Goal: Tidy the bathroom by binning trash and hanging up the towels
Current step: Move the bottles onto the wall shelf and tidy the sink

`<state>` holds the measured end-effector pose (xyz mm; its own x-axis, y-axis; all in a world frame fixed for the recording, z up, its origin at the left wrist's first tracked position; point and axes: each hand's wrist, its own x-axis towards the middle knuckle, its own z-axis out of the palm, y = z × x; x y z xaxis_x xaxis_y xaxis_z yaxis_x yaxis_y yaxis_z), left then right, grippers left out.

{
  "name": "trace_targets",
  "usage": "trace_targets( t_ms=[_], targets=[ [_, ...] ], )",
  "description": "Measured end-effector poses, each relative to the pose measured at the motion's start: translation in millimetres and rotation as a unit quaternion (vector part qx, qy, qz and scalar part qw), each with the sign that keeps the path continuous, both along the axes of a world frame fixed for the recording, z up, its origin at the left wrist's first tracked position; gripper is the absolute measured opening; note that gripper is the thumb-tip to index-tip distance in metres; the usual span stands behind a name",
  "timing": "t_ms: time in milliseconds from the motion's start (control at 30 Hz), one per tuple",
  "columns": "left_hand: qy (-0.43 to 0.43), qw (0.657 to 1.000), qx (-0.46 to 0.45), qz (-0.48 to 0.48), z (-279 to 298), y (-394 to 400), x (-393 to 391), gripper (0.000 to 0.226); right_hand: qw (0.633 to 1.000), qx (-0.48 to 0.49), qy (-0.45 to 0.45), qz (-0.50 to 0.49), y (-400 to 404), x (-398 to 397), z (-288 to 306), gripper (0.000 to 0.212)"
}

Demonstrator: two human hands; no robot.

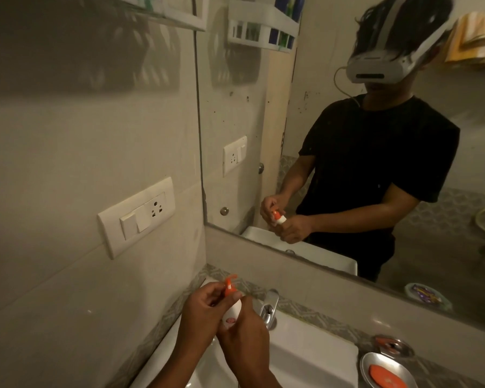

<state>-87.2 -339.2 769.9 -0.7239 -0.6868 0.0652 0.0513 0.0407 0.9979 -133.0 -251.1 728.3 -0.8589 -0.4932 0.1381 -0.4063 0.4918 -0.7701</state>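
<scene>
A small white pump bottle (231, 312) with an orange pump head is held over the white sink (305, 348). My right hand (242, 337) grips the bottle's body from below. At the bottle's top, the fingers of my left hand (205, 306) pinch the orange pump. A yellow-orange towel (473, 37) shows in the mirror at the top right, hanging behind me.
A chrome tap (269, 306) stands just right of my hands. A steel soap dish (387, 371) with an orange soap bar sits at the lower right. A wall socket plate (136, 217) is on the left wall. The mirror (263, 121) shows a white rack with bottles.
</scene>
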Motion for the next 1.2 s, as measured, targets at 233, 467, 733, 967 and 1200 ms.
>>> trace_targets(
  t_ms=[233, 467, 733, 967, 1200],
  targets=[
    [-0.017, 0.999, 0.034, -0.019, -15.9, -7.4, 1.4, 0.013, 0.992, -0.015, -0.1, 0.08, 4.3, -11.6, -5.1, 0.046],
    [-0.014, 0.995, 0.073, -0.066, -13.5, -5.6, 0.3, 0.017, 0.967, -0.084, -0.173, 0.167, 16.3, -20.8, 1.6, 0.063],
    [-0.031, 0.99, 0.086, -0.111, -4.0, -12.4, 9.7, 0.029, 0.936, -0.106, -0.238, 0.236, 29.8, -22.7, 18.8, 0.049],
    [0.018, 0.998, -0.03, -0.044, 50.7, -24.9, 17.3, 0.024, 0.924, -0.168, -0.241, 0.245, 24.6, -41.1, 79.6, 0.029],
    [0.097, 0.937, -0.334, 0.043, 185.1, -30.1, 34.6, 0.022, 0.919, -0.201, -0.119, 0.317, 21.4, -66.1, 207.8, 0.03]
  ],
)
